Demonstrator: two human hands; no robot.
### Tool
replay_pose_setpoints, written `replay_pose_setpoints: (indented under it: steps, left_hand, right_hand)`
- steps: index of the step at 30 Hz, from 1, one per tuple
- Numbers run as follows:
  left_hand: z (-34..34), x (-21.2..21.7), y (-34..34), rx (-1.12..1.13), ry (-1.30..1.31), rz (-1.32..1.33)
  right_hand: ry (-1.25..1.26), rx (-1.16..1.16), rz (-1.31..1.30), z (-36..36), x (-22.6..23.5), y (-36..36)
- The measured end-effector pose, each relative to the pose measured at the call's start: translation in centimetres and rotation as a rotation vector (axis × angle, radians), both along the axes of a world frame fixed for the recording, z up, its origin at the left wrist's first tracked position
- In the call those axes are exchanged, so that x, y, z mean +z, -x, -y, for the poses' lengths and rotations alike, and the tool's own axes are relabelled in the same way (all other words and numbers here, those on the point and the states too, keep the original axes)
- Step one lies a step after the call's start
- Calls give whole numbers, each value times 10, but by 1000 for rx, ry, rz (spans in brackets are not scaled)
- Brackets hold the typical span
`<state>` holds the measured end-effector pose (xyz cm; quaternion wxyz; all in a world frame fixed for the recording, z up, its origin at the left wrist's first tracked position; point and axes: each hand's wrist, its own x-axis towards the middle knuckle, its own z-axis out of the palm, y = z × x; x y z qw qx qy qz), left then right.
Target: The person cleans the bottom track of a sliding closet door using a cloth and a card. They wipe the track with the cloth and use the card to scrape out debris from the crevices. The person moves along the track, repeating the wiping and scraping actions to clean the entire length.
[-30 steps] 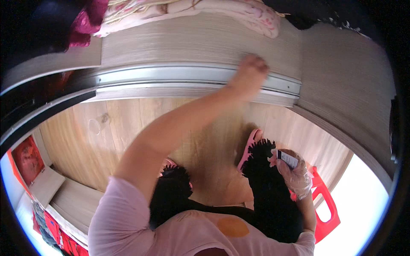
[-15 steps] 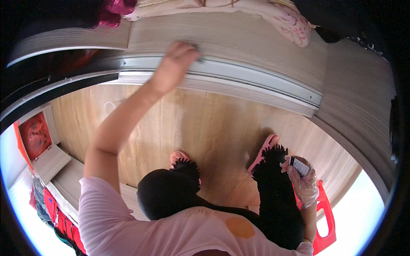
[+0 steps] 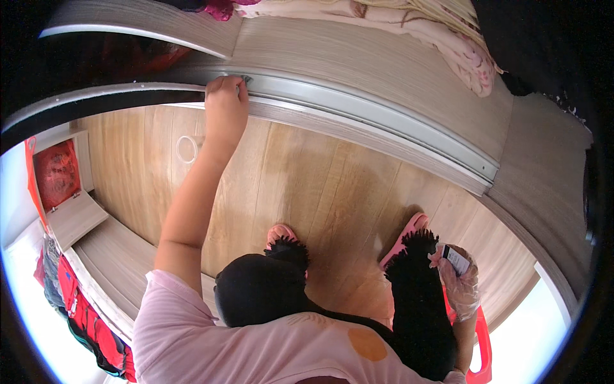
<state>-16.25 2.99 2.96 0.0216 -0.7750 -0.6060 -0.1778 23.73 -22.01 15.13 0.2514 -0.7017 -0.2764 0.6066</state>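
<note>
Left hand (image 3: 226,105): bare, on the left part of the metal track (image 3: 384,118), its fingers curled; we see a small dark bit by the thumb but cannot tell whether they grip it.
Right hand (image 3: 459,281): in a clear plastic glove (image 3: 467,301), fingers closed on a small black-and-white label (image 3: 455,259), near our right leg.
Track: runs rightward from our left hand, along the near edge of a grey wood-grain board (image 3: 358,64).
Dark panel (image 3: 121,57): just left of our left hand.
Pink blanket (image 3: 416,29): at the far side of the board.
Pink slippers (image 3: 416,223): on the wooden floor (image 3: 320,160), nearer us than the track.
Red plastic thing (image 3: 484,352): right, beside our right forearm.
</note>
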Motion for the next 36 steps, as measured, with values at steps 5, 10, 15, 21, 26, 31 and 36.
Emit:
replay_pose_setpoints:
  steps: [5,10,15,21,26,31,36]
  left_hand:
    - [6,-11,-66,-93,123,98]
    - [55,-34,-204,-467,295,-15]
    - [68,-19,-265,-613,309,427]
    - [21,17,-150,-359,89,630]
    - [-6,-7,-6,-36,-13,-26]
    - [-9,5,-29,98,105,-128]
    - [8,2,-97,-82,113,129]
  right_hand:
    - [4,25,-20,1,0,-2]
    - [-11,32,24,-8,11,8]
    - [3,57,42,-14,16,15]
    - [-31,3,-16,-9,13,15]
    - [1,29,32,-7,13,8]
    - [0,131,37,-19,18,12]
    - [5,147,37,-20,19,4]
